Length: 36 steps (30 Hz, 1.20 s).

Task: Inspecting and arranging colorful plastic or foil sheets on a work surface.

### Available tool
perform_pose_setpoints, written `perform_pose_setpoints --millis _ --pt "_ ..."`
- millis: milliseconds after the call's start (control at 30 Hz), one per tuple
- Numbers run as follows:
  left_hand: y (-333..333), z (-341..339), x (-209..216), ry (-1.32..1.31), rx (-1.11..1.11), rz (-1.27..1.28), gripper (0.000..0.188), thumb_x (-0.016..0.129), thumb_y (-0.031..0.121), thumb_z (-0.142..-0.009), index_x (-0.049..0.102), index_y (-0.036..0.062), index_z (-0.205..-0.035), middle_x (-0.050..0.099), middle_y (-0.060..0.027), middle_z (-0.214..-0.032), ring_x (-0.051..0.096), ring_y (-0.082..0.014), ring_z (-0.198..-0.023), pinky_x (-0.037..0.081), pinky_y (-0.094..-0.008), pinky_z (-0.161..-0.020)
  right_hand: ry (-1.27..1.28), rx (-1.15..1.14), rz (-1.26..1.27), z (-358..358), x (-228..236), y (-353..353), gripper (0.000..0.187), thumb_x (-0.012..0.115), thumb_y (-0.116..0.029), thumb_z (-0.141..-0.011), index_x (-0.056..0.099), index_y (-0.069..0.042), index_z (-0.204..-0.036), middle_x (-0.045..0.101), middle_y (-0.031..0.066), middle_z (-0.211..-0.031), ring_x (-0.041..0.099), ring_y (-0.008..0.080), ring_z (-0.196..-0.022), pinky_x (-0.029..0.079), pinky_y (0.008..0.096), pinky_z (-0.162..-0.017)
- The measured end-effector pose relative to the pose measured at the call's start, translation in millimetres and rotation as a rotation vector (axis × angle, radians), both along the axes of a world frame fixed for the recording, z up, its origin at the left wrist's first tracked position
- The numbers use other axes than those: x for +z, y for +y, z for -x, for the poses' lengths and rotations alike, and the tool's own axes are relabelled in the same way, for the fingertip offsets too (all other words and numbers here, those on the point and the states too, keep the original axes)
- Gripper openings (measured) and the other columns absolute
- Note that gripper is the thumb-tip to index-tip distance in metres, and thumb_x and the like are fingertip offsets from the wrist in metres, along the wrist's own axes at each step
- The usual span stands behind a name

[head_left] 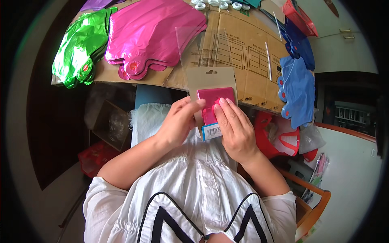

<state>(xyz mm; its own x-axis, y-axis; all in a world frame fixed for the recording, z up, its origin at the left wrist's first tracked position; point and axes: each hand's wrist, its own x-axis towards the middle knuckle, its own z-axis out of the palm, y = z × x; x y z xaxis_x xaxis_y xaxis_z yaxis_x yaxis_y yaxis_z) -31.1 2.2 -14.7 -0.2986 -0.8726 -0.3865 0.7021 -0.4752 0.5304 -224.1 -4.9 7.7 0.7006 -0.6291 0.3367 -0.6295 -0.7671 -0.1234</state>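
Both hands hold a folded pink foil balloon [214, 97] against a brown card backing with a hang hole [210, 77]. My left hand [178, 121] grips the left side of the card and balloon, thumb on top. Pressing the folded balloon from the right is my right hand [235, 127], fingers flat on it. A white and blue barcode label [212, 131] sticks out below, between the hands. A clear plastic sleeve [190, 44] rises behind the card.
Flattened cardboard [239, 52] covers the table ahead. On it lie a stack of pink foil balloons [152, 34], green ones [79, 46] at left, blue ones [298, 87] at right, and a red basket [300, 18]. Red bags [279, 137] and a wooden chair arm [316, 202] are at right.
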Motion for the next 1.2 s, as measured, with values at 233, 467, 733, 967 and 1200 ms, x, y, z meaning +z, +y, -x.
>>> perform_pose_setpoints --millis 233,467,733,967,1200 --pt "4 -4 -18 -0.057 0.140 0.125 0.041 0.043 0.036 -0.104 0.061 0.0000 -0.113 0.068 -0.0128 -0.107 0.068 -0.0217 -0.095 0.053 -0.0368 -0.089 -0.119 0.014 -0.255 -5 25 -14 0.052 0.063 0.007 -0.069 0.059 0.002 -0.120 0.061 0.0175 -0.117 0.062 0.0342 -0.106 0.052 0.0409 -0.093" --pt "8 -5 -29 -0.164 0.219 0.118 0.037 0.046 0.034 -0.104 0.061 -0.0005 -0.100 0.069 -0.0112 -0.091 0.069 -0.0200 -0.080 0.056 -0.0329 -0.077 -0.101 0.007 -0.329 -9 37 -22 0.049 0.062 0.009 -0.066 0.060 0.002 -0.115 0.063 0.0165 -0.111 0.064 0.0337 -0.100 0.054 0.0405 -0.087" --pt "5 1 -43 -0.180 0.310 0.368 0.030 0.046 0.027 -0.105 0.056 0.0011 -0.094 0.067 -0.0116 -0.094 0.067 -0.0184 -0.085 0.054 -0.0325 -0.082 -0.300 -0.164 -0.617 -16 49 -35 0.023 0.062 -0.002 -0.082 0.063 0.003 -0.105 0.065 0.0188 -0.085 0.065 0.0339 -0.075 0.052 0.0378 -0.069" --pt "-1 -15 -53 -0.275 0.178 0.470 0.027 0.046 0.021 -0.105 0.056 -0.0005 -0.092 0.067 -0.0154 -0.104 0.066 -0.0218 -0.094 0.052 -0.0372 -0.088 -0.338 -0.311 -1.082 -6 47 -68 0.022 0.060 -0.016 -0.091 0.064 0.006 -0.093 0.057 0.0111 -0.065 0.051 0.0108 -0.062 0.047 0.0327 -0.061" --pt "-5 -34 -52 -0.348 0.091 0.506 0.030 0.046 0.023 -0.104 0.060 -0.0026 -0.097 0.068 -0.0157 -0.105 0.066 -0.0204 -0.096 0.051 -0.0354 -0.091 -0.346 -0.342 -1.418 -7 57 -91 0.020 0.061 -0.016 -0.094 0.066 0.001 -0.103 0.067 0.0011 -0.088 0.060 0.0052 -0.073 0.050 0.0223 -0.066"
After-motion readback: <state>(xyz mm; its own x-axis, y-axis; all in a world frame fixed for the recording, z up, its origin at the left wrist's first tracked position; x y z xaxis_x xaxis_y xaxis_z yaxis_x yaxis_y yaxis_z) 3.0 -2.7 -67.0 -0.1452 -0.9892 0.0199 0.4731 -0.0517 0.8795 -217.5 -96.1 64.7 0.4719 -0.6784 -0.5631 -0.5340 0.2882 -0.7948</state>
